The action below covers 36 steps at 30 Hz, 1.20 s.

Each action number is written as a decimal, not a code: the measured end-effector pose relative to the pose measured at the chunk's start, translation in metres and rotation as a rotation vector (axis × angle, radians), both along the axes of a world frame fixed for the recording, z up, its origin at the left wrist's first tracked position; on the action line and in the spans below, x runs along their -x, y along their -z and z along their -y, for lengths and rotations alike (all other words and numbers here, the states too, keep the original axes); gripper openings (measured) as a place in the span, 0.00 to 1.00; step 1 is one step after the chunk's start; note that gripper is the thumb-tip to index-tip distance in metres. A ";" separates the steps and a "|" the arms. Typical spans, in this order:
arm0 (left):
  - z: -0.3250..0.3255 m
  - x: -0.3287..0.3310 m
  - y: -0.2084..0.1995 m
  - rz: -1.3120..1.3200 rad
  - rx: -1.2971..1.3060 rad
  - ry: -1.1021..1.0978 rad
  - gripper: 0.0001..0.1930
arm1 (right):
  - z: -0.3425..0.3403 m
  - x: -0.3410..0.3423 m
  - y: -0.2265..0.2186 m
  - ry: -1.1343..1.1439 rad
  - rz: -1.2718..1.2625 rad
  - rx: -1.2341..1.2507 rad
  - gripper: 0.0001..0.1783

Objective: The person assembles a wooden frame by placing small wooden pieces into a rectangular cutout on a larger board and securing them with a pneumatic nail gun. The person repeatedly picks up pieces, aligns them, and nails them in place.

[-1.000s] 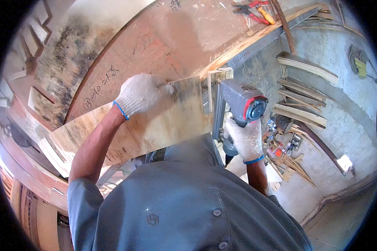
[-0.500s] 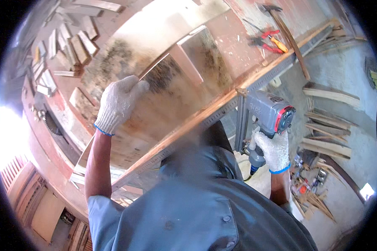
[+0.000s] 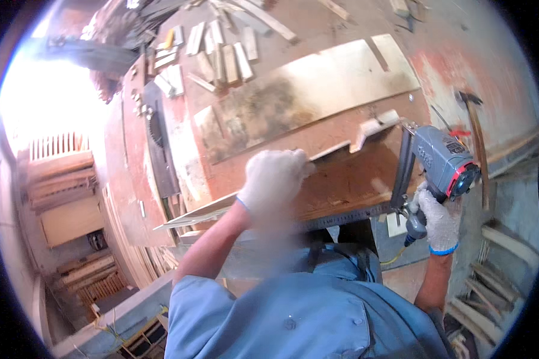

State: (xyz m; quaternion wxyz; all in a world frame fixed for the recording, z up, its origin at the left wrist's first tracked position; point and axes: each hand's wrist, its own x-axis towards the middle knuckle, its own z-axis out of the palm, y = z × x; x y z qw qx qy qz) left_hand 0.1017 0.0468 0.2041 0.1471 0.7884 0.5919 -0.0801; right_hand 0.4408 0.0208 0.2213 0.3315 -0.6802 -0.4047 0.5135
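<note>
My left hand [image 3: 275,179], in a white knit glove, is closed over the upper edge of a thin notched wooden panel [image 3: 335,151]. The panel is tilted up, seen almost edge-on, and the glove is slightly blurred. My right hand [image 3: 442,224], gloved with a blue cuff, is wrapped round the handle of a grey and red nail gun [image 3: 442,157]. The gun's nose is by the panel's right end; whether they touch I cannot tell. Beyond lies a second panel [image 3: 347,75], flat, notched and darkly stained at its left.
Wood offcuts [image 3: 229,63] lie scattered at the far left of the workbench [image 3: 443,72]. A hammer [image 3: 477,134] rests at the right, near red-handled pliers [image 3: 460,133]. A yellow hose [image 3: 394,258] runs below the gun. Curved wooden pieces [image 3: 512,242] lie at the lower right.
The near panel has tilted up from a flatter position, with my left hand still at its edge. The nail gun has come up to the panel's right end. The whole view has turned leftward.
</note>
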 end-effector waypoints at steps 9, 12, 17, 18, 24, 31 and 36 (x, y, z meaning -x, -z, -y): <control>0.002 0.007 -0.004 0.184 0.112 -0.019 0.10 | 0.007 -0.006 0.005 0.054 0.018 0.091 0.09; -0.006 0.006 -0.018 0.228 0.420 -0.025 0.19 | 0.016 -0.011 0.018 0.015 0.062 0.046 0.08; -0.036 0.091 0.056 0.441 0.211 -0.138 0.26 | 0.021 0.006 0.006 -0.001 0.064 0.027 0.04; -0.062 0.124 0.068 0.427 0.119 -0.289 0.26 | 0.023 0.012 0.001 0.020 0.059 0.005 0.05; -0.172 0.300 0.134 0.262 -0.272 -0.899 0.30 | 0.034 0.021 0.009 0.219 0.051 0.038 0.06; -0.180 0.349 0.193 0.882 -0.341 -1.043 0.18 | 0.030 0.042 -0.006 0.213 0.065 0.007 0.12; -0.157 0.367 0.219 1.540 -0.232 -1.125 0.11 | 0.025 0.062 -0.016 0.234 0.050 -0.025 0.11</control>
